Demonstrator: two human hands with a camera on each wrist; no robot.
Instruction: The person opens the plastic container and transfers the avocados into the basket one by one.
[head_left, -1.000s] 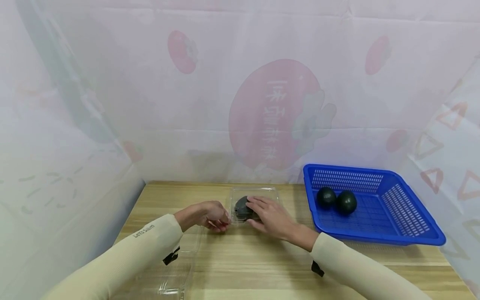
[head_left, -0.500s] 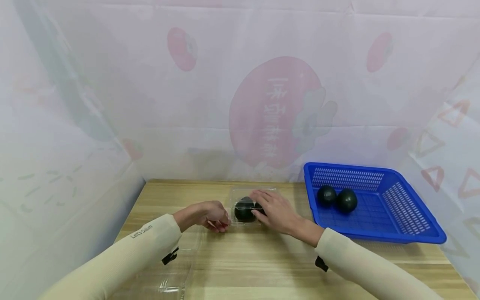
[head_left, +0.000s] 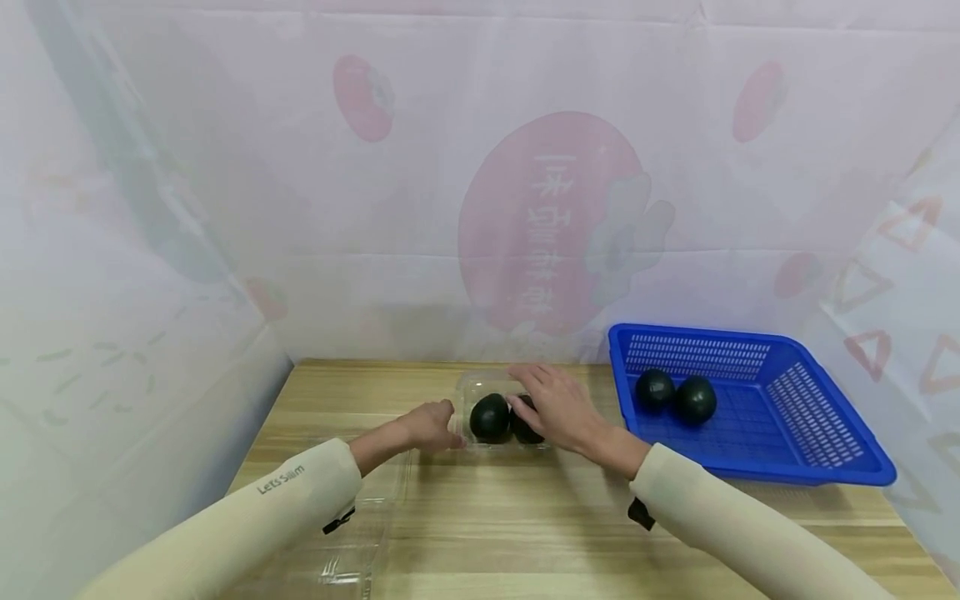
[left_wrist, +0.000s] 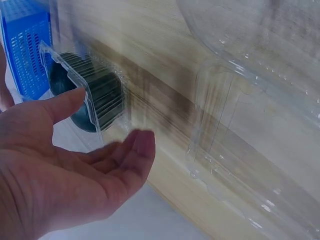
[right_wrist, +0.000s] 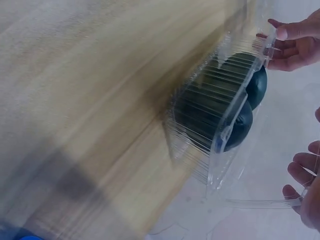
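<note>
Just below the middle of the head view, a clear, ribbed plastic box point(head_left: 476, 386) sits on the pale wood-grain desk point(head_left: 487, 533), with two dark green, glossy, rounded fruits point(head_left: 489, 418) side by side inside it. The person's left hand point(head_left: 429, 427) is at the box's left edge; the left wrist view shows the thumb against the rim and the other fingers loosely bent, free of any grasp. Their right hand point(head_left: 561, 410) is over the box's right side, partly covering the right-hand fruit; whether its fingers grasp the thin plastic there, I cannot tell. At the right of the frame stands a blue perforated plastic basket point(head_left: 750, 475) holding two more dark green fruits point(head_left: 694, 401). More clear plastic packaging point(head_left: 351, 550) lies lower left, beside the cream, lettered left sleeve point(head_left: 232, 521).
</note>
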